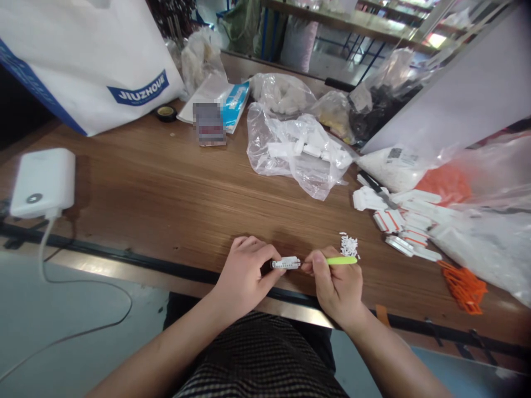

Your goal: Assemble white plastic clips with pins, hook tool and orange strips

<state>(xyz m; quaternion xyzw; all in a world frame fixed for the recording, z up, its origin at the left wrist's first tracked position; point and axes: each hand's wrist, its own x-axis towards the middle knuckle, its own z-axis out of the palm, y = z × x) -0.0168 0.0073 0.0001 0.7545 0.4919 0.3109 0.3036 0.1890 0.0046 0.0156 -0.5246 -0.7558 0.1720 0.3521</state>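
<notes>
Near the front edge of the wooden table (166, 204), my left hand (248, 272) pinches a small white plastic part (286, 263) by its left end. The part has a row of small dark marks along it. My right hand (338, 284) is closed around a tool with a yellow-green handle (342, 260); its thin tip is at the right end of the white part. Just beyond my right hand lies a small pile of tiny white pieces (349, 245).
White parts (389, 221), some with orange strips, and a bundle of orange strips (463, 287) lie at right. Behind are a clear bag of white parts (301, 146) and a black tape roll (166, 113). A white power bank (43, 182) with a cable sits left.
</notes>
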